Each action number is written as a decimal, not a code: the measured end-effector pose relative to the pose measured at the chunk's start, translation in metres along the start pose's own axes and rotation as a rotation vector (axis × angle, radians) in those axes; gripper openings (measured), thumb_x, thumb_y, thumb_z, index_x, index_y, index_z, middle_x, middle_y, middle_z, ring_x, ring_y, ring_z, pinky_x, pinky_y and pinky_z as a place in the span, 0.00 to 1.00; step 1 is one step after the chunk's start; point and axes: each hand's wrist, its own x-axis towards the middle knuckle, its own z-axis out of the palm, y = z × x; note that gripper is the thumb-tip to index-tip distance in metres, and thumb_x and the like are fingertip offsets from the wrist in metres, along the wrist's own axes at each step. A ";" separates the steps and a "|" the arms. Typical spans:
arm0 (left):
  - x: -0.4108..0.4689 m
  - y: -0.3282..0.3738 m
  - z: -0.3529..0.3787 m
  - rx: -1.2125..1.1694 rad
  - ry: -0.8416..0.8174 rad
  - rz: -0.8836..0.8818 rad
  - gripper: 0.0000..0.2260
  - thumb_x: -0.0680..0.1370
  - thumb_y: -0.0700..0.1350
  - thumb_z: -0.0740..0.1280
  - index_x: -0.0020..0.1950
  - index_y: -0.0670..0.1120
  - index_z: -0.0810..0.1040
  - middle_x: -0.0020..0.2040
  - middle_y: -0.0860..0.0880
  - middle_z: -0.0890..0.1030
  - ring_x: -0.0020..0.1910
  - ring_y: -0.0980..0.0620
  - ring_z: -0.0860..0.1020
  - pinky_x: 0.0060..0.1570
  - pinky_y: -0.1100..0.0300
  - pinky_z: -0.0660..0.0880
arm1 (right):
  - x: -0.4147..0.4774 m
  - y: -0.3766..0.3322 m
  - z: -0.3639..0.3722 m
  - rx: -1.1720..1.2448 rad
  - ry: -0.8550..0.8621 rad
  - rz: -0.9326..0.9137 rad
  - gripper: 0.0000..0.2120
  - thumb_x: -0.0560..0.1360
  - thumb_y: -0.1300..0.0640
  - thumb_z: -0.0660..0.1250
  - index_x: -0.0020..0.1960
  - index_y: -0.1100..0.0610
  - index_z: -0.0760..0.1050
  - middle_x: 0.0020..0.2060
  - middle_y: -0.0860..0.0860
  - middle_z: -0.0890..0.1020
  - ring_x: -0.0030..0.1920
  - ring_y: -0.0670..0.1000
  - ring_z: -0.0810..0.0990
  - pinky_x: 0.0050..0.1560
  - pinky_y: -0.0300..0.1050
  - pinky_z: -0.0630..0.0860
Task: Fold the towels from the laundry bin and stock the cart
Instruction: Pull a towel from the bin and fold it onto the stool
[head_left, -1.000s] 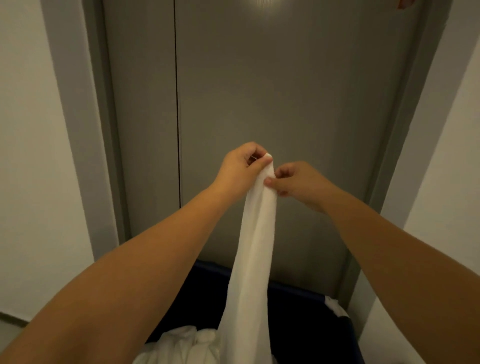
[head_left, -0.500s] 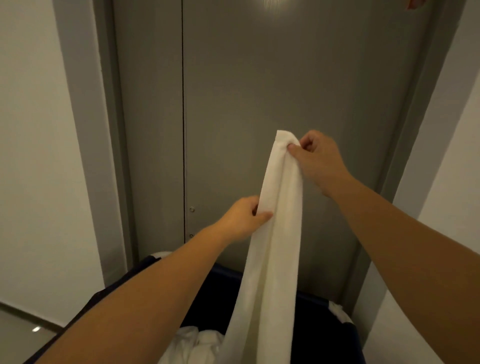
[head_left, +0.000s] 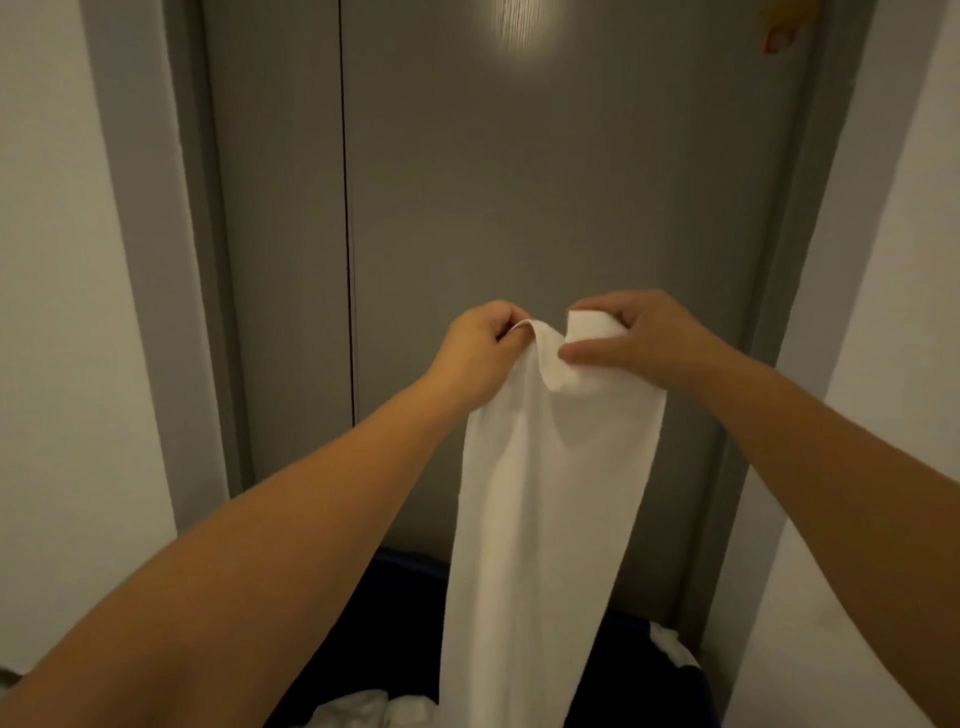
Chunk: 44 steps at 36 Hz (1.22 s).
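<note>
both the left hand (head_left: 480, 345) and right hand (head_left: 636, 338) pinch the top edge of the long white terry towel (head_left: 540, 519), which hangs straight down between them.

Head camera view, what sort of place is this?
Probably a hotel or service corridor by a lift: grey doors with a vertical seam between white walls, and a dark blue laundry bin of white linen below the held-up towel.
</note>
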 end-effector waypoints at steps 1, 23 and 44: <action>-0.002 0.000 0.004 0.003 -0.010 -0.001 0.06 0.79 0.43 0.64 0.43 0.48 0.77 0.38 0.54 0.77 0.36 0.57 0.75 0.37 0.62 0.73 | -0.003 -0.003 0.001 -0.030 -0.057 -0.003 0.13 0.67 0.50 0.77 0.48 0.44 0.78 0.42 0.35 0.78 0.39 0.31 0.76 0.37 0.22 0.70; -0.075 -0.085 0.041 -0.176 -0.374 -0.272 0.07 0.79 0.44 0.67 0.56 0.47 0.79 0.50 0.53 0.82 0.50 0.56 0.80 0.52 0.64 0.77 | 0.014 -0.009 -0.016 -0.268 0.263 0.024 0.16 0.76 0.53 0.66 0.41 0.67 0.79 0.31 0.55 0.75 0.34 0.52 0.73 0.36 0.44 0.67; -0.133 -0.126 0.099 -0.041 -0.362 -0.438 0.10 0.83 0.50 0.58 0.46 0.47 0.72 0.42 0.51 0.77 0.40 0.54 0.74 0.38 0.63 0.70 | -0.001 0.009 -0.063 -0.273 0.387 0.146 0.10 0.78 0.52 0.65 0.46 0.59 0.79 0.37 0.54 0.77 0.33 0.49 0.74 0.36 0.41 0.70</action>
